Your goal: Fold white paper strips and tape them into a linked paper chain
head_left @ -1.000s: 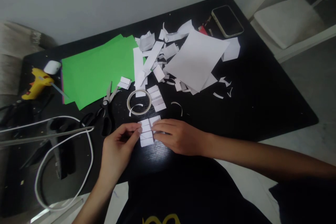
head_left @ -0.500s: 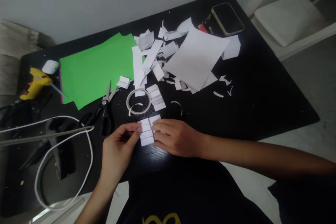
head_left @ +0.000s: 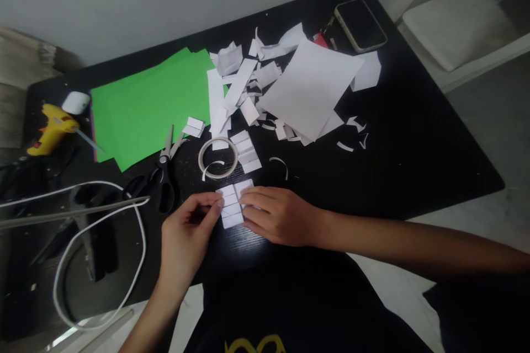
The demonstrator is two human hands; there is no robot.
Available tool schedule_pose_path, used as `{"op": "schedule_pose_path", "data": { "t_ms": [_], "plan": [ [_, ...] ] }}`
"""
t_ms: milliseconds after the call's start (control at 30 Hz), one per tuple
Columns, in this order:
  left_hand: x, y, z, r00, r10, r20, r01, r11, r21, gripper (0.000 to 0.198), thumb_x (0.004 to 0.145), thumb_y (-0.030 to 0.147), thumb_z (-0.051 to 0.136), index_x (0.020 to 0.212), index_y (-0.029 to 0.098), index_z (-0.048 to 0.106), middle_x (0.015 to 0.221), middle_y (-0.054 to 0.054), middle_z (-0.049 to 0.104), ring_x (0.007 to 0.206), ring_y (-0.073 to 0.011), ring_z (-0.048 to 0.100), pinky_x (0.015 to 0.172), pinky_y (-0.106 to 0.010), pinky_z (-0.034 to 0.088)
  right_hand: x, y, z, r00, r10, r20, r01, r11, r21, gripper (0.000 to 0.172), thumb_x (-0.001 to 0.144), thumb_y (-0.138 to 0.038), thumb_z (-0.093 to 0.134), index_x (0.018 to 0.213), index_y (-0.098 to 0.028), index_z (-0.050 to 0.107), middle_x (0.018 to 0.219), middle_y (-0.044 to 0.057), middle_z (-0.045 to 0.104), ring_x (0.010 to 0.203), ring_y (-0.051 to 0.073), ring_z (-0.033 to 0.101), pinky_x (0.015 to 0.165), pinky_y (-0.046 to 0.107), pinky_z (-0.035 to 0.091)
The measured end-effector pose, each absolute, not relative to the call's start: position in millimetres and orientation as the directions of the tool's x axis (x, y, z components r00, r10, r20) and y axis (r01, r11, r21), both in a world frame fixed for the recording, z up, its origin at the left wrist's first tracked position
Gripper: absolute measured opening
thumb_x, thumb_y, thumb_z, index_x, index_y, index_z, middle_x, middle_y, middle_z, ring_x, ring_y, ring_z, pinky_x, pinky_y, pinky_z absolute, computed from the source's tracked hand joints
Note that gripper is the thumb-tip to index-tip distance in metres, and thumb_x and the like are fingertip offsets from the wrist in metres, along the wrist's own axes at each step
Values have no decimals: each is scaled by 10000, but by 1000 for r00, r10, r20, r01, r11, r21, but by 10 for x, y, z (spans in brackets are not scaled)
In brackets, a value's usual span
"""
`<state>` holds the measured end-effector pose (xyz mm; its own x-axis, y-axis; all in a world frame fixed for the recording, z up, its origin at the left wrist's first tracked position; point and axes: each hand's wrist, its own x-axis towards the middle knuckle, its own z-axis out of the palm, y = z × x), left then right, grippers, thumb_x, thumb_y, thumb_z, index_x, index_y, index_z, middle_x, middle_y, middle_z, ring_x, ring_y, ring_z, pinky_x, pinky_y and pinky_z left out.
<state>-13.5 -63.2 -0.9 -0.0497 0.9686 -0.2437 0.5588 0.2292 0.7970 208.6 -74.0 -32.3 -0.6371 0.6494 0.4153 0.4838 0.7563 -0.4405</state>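
Observation:
Two small lined pieces of white paper lie side by side on the table's near part. My left hand (head_left: 190, 225) pinches the edge of the left paper piece (head_left: 231, 210) between thumb and fingertips. Over the right paper piece (head_left: 245, 185) lies my right hand (head_left: 278, 215), its fingers bent and covering most of it; I cannot tell whether they grip or only press it. Just beyond are a roll of tape (head_left: 202, 161) with a curled paper strip across it and another creased, lined paper piece (head_left: 247, 153).
Black-handled scissors (head_left: 165, 168) lie with blades apart beside green sheets (head_left: 153, 105). A yellow glue gun (head_left: 52, 131), a white case (head_left: 76, 102) and a looped white cable (head_left: 143, 242) are on the left. White paper scraps (head_left: 232, 88), a large sheet (head_left: 312, 85) and a phone (head_left: 361, 25) sit farther back.
The view has shifted very slightly. Both hands and the paper pieces stay in nearly the same place.

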Motion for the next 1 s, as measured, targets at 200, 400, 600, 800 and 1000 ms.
{"op": "schedule_pose_path", "data": {
  "t_ms": [200,400,600,800,1000],
  "plan": [
    [-125,-619,13,-28,973,-231,571,205,795,264,819,433,792,951,205,799,920,-51,810,762,-184,724,735,-299,599,2086,-744,-329,-642,654,401,481,751,-453,147,1039,-157,599,966,-89,707,1079,147,730,1100,226,690,1004,367,615],
    [-138,-620,1,-32,970,-242,563,217,797,274,811,436,800,964,209,802,910,-43,800,737,-175,706,702,-287,587,2088,-745,-335,-635,659,404,477,745,-466,144,1042,-150,586,975,-103,704,1077,134,730,1100,219,686,1002,366,617],
    [-142,-605,8,-25,964,-264,556,233,798,289,801,447,809,957,204,802,906,-51,799,753,-182,708,677,-274,576,2089,-740,-341,-632,655,415,476,750,-459,180,1055,-157,556,985,-100,712,1103,141,722,1119,227,692,1020,374,612],
    [-155,-592,17,-19,963,-268,579,229,782,294,798,463,807,953,213,804,887,-43,795,681,-166,673,588,-252,536,2089,-741,-346,-631,666,397,470,736,-487,133,1042,-164,595,1008,-99,706,1118,152,727,1142,226,684,1022,382,617],
    [-168,-587,0,-21,965,-263,597,222,770,264,804,447,802,954,230,810,906,-38,798,732,-174,695,629,-260,546,2093,-740,-347,-624,666,409,466,737,-490,166,1054,-160,563,1001,-97,707,1109,150,735,1135,226,689,1020,381,617]
  ]
}}
